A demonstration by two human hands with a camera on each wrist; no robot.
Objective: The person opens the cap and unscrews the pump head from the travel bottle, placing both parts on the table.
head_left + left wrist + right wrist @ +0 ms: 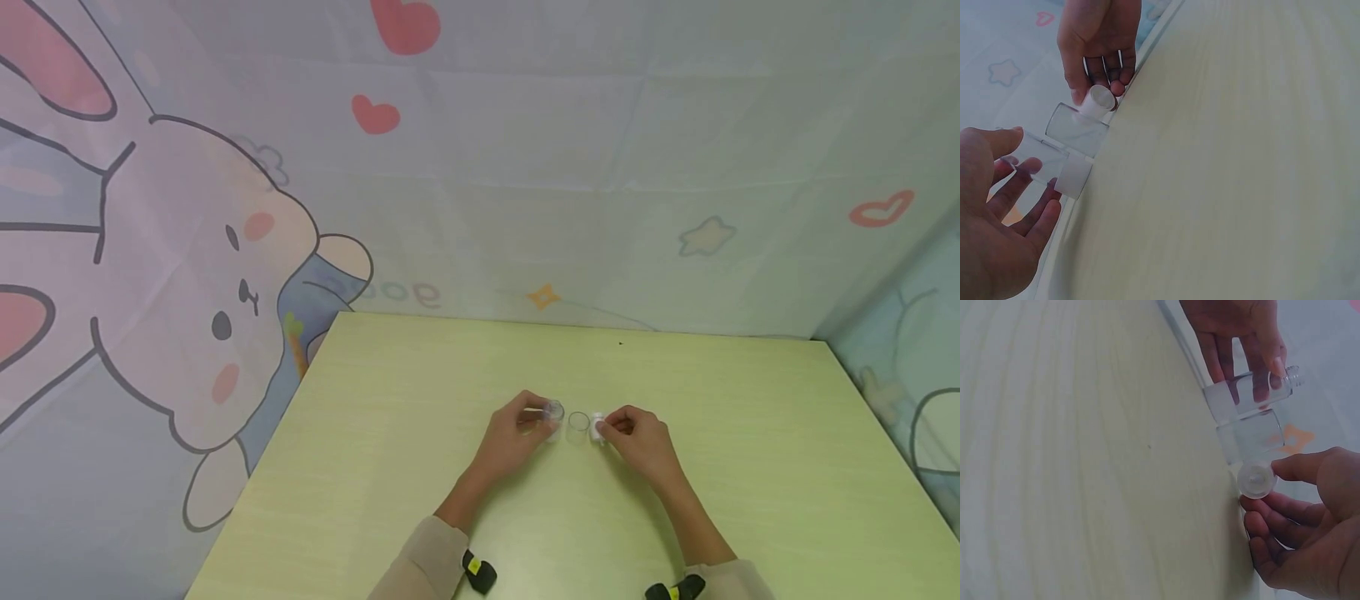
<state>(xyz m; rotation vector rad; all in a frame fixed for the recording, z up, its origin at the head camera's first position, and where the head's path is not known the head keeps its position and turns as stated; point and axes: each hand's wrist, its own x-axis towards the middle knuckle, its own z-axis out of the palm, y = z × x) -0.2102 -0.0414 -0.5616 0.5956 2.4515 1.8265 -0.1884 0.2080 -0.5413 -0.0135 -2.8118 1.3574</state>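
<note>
My left hand (pixel 508 437) grips a clear bottle (pixel 1260 387) with a frosted white base (pixel 1074 175) and an uncapped threaded neck (pixel 1295 376). The bottle stands upright on the table. Right beside it is a clear hollow cylinder (pixel 1252 435), like a bottle cover, upright and touched by neither hand. On its other side, my right hand (pixel 643 442) pinches a small white cap-like piece (pixel 1255 480) between thumb and fingers. Its round end faces the right wrist camera, so it lies on its side. Whether the piece touches the table, I cannot tell.
The pale yellow-green table (pixel 420 375) reaches back to a wall cloth (pixel 525 208) printed with a rabbit and hearts. A tiny dark speck (pixel 621 343) lies near the table's back edge. Black wrist devices (pixel 480 572) sit over both sleeves.
</note>
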